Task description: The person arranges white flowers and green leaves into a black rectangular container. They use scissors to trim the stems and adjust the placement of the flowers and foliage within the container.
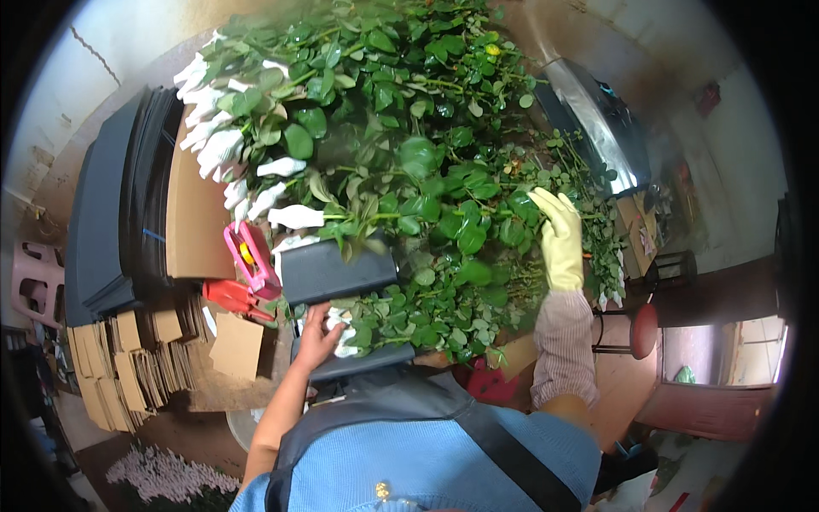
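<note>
My bare left hand (316, 340) rests at the left end of a small group of rose stems, its fingers stretched against the white-sleeved buds (343, 331). These stems lie between two dark padded blocks, the upper block (337, 271) and the lower block (363, 362). In a pale yellow rubber glove, my right hand (559, 235) is raised over the leaves and stem ends at the right, fingers extended and nothing visible in them. A large heap of leafy rose stems (409, 158) fills the table beyond, with white-sleeved heads (220, 154) pointing left.
A pink tape dispenser (252, 260) and a red glove (232, 296) lie left of the blocks. Cardboard pieces (136, 367) and dark upright sheets (115, 196) stand farther left. A red-topped stool (644, 331) is at right; more white-wrapped flowers (171, 474) are low at left.
</note>
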Action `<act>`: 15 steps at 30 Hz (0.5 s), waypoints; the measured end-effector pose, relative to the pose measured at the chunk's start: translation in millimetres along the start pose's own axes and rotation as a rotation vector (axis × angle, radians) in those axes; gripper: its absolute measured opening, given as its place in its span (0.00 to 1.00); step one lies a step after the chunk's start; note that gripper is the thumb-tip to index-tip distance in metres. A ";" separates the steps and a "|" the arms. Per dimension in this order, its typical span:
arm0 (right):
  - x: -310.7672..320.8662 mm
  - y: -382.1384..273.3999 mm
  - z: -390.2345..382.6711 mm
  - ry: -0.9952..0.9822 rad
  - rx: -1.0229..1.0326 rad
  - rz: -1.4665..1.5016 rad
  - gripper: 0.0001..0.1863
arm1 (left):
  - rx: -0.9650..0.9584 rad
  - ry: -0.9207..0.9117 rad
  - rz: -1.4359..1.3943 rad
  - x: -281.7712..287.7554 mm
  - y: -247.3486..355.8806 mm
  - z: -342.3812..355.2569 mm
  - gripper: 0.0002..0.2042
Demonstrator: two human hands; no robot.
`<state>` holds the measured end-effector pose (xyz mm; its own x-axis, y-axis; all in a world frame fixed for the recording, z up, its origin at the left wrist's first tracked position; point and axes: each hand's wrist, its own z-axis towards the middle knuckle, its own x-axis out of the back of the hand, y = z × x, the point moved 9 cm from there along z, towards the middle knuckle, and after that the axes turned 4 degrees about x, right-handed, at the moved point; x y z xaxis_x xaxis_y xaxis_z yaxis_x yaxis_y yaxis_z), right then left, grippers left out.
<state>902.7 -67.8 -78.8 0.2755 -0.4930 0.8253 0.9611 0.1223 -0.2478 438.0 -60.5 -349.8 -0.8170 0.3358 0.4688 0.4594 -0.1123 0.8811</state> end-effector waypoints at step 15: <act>-71.8 -107.7 -47.2 -0.368 0.181 -0.249 0.24 | 0.004 0.002 0.075 -5.8 -15.1 2.1 0.21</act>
<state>778.4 -86.3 -135.4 -0.0058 -0.1924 0.9813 0.9779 0.2038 0.0458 436.4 -58.7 -365.9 -0.7810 0.3248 0.5334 0.5207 -0.1329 0.8434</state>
